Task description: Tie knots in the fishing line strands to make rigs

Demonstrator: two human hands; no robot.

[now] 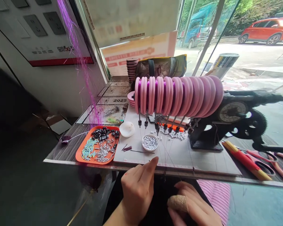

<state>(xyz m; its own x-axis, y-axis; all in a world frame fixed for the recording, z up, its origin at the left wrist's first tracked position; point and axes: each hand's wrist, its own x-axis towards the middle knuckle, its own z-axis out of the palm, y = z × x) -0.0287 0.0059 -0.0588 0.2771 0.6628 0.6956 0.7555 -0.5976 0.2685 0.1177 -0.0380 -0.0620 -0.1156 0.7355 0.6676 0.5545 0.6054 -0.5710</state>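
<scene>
Tbl [60, 153], 1 orange tray [78, 156], 1 bead bowl [149, 149], L hand [138, 186], R hand [194, 205], fingers [179, 202] curled, hold unclear

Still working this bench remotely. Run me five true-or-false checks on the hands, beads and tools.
1. A row of pink discs is mounted on the black machine. True.
2. The finger wrap is on the left hand. False: it is on the right hand.
3. The orange tray holds black, silver and blue-green pieces. True.
4. The white cup is filled with black beads. False: it holds small, pale round beads.
5. The scissors lie left of the orange tray. False: they lie at the right end of the table.
</scene>
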